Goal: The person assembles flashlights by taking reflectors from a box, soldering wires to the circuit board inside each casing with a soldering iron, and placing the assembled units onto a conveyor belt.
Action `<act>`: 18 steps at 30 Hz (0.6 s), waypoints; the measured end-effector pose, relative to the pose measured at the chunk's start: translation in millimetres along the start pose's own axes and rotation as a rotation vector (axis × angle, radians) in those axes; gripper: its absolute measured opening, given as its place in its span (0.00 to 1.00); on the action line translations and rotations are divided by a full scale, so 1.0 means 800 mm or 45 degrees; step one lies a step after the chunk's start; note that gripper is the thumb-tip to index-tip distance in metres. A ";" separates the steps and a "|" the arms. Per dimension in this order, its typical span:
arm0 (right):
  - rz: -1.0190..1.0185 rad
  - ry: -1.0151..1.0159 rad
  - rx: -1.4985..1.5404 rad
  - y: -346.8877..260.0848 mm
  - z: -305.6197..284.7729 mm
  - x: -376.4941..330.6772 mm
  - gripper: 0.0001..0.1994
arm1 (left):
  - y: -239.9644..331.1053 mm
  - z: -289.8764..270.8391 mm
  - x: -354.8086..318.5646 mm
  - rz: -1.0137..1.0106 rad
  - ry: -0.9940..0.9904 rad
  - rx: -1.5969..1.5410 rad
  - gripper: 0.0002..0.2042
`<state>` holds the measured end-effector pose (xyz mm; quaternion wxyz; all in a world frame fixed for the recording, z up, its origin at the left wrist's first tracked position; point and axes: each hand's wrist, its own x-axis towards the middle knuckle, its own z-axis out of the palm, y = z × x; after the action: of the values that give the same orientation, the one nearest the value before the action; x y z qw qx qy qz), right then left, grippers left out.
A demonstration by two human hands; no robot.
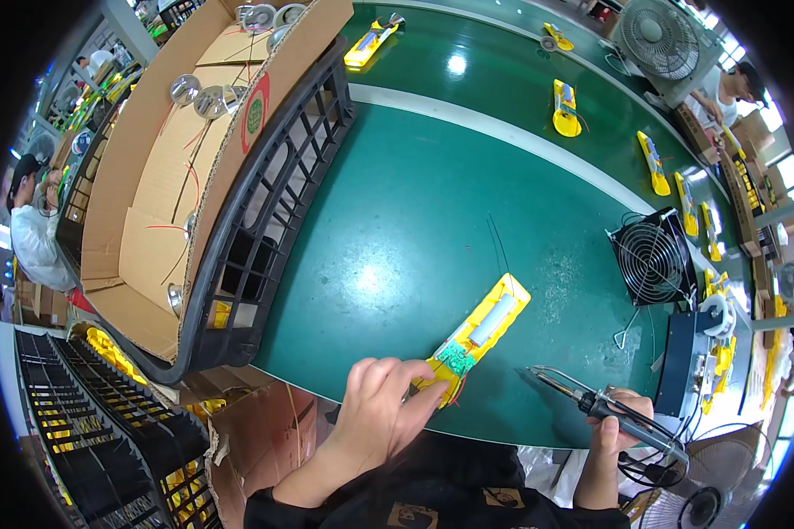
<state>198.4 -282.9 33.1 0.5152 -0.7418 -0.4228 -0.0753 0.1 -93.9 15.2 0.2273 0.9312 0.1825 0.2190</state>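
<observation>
Left hand (381, 407) at the near edge of the green counter (415, 229), grip pressed on the near end of the yellow open casing (481, 335), fingers curled over its corner beside the small green circuit board (456, 357); casing lies flat, angled away to the right, a white cylinder part (492, 319) seated in its far half; thin red wires at the board end, too small to trace. Right hand (622, 425) wraps closed around the soldering iron (600, 404), tip pointing left toward the casing but apart from it, cord trailing down to the right. Risk as judged: the tip sits near the left fingers, so a slip could burn them or melt the yellow plastic; the casing is held at one end only, so it could pivot under tip pressure; the cord could snag and pull the aim off. Further out: small black fan (653, 260) on the right; black plastic crate (265, 229) on the left carrying a cardboard box (163, 176) with silver round parts and red wires; more yellow casings (565, 108) along the far belt; a large grey fan (657, 40) at the far right.
</observation>
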 end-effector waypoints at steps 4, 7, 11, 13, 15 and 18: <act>0.045 -0.061 0.011 -0.004 -0.001 0.000 0.21 | -0.007 -0.003 0.000 0.118 -0.053 0.052 0.08; 0.028 -0.052 0.015 -0.002 -0.003 -0.001 0.21 | -0.010 -0.008 -0.002 0.093 -0.006 0.059 0.06; -0.040 -0.097 0.167 0.012 -0.010 -0.011 0.18 | -0.015 0.004 -0.013 -0.147 0.188 -0.272 0.05; -0.040 -0.074 0.129 0.010 -0.008 -0.010 0.19 | -0.013 0.004 -0.018 -0.258 0.253 -0.356 0.05; -0.058 -0.089 0.122 0.010 -0.011 -0.009 0.18 | -0.012 0.003 -0.021 -0.404 0.345 -0.530 0.05; -0.094 -0.093 0.133 0.007 -0.007 -0.005 0.18 | -0.008 0.002 -0.015 -0.309 0.325 -0.390 0.05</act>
<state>201.8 -290.4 29.3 0.5343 -0.6999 -0.4718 -0.0449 -10.5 -94.1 7.1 0.3657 0.8219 0.2851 0.3309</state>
